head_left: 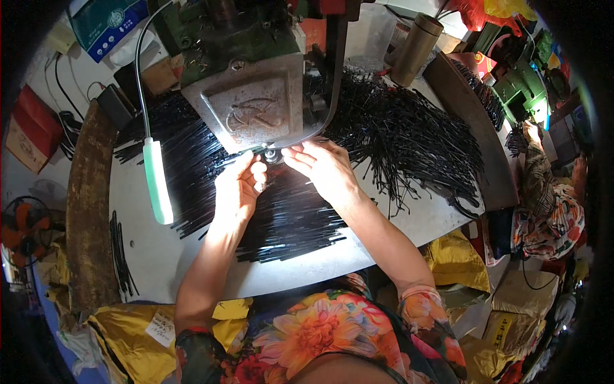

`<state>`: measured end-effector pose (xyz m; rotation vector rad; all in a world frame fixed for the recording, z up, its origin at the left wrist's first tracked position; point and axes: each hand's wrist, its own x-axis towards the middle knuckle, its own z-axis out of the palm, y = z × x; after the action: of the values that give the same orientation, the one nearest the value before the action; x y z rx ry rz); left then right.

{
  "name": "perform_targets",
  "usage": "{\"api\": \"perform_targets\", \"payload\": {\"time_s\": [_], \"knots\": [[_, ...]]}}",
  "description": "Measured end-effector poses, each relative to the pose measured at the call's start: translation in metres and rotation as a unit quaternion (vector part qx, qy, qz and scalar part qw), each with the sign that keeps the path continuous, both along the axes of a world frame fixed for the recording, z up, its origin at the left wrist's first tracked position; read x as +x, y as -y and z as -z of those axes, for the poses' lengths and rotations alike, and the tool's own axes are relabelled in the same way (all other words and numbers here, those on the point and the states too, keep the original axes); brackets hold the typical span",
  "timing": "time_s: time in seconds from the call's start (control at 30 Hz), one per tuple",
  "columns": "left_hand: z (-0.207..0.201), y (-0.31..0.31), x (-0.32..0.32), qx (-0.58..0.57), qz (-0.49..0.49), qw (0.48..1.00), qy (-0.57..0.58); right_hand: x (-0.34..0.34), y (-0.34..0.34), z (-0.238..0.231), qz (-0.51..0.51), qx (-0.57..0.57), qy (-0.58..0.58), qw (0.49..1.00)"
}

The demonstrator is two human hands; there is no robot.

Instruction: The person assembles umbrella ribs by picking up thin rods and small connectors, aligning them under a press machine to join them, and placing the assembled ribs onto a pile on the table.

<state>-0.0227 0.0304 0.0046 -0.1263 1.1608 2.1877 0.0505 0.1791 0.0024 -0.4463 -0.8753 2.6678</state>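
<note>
My left hand (240, 184) and my right hand (325, 168) meet under the head of a green and grey machine (256, 105), one on each side of a small round metal part (271, 155) at its lower tip. The fingers of both hands are closed in a pinch. What they hold is too small and dark to make out. Thin black rods (294, 227) lie in a broad layer beneath my hands on the pale table (288, 269). To the right of the machine, a heap of black rods with knobbed or bent ends (416, 137) covers the tabletop.
A lit lamp (157, 182) on a bendy neck hangs left of the machine. Curved boards, one left (93, 205) and one right (476, 128), border the table. A metallic flask (417, 50) stands at the back right. Another person (543, 198) works at the far right.
</note>
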Motion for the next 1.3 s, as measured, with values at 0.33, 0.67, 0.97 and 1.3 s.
{"api": "perform_targets", "payload": {"time_s": [0.33,0.67,0.97,1.3], "knots": [[-0.005,-0.005,0.009,-0.001,-0.036,0.999,0.005,0.003,0.006,0.000,0.025,-0.010,0.004,1.000],[0.003,-0.003,0.007,0.016,-0.030,0.999,-0.010,0.003,0.006,0.001,0.024,0.020,0.002,1.000],[0.006,-0.001,0.006,-0.027,-0.006,0.998,-0.064,-0.001,-0.002,0.012,-0.013,0.033,0.015,0.999],[-0.012,0.009,-0.002,-0.037,0.077,0.996,-0.007,0.079,-0.115,-0.031,0.006,0.767,0.256,0.589]]}}
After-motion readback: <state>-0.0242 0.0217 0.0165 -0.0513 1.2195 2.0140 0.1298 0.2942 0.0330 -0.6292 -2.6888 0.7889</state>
